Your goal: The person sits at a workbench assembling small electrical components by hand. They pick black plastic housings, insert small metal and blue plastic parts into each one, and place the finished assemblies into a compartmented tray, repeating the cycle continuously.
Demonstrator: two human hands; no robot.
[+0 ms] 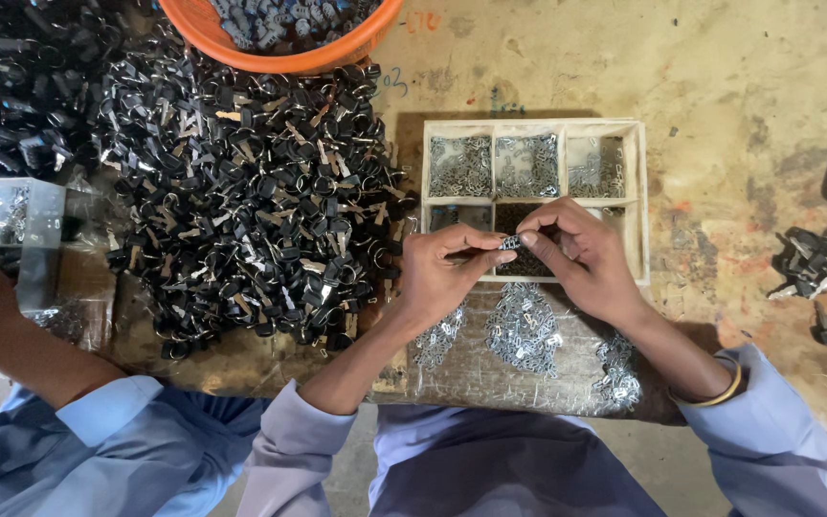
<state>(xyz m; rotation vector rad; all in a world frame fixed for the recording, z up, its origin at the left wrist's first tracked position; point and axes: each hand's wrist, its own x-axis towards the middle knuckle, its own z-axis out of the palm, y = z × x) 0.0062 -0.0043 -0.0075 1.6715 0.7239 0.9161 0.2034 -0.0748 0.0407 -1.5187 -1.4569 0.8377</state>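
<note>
Hands (514,258) hiding tiny metal part (510,243)

This is a small workshop where little parts are put together by hand. The bench (748,86) is bare, worn board, stained and scribbled with chalk marks. A big heap of black parts (251,201) with metal rings lies loose on it, and an orange plastic tub (241,48) at the far edge holds more pieces. A wooden tray (639,191) split into compartments keeps small silver metal bits sorted, with more of them spread on a sheet of plastic (490,369) at the near edge. Two people in matching light-blue work shirts sit side by side.
</note>
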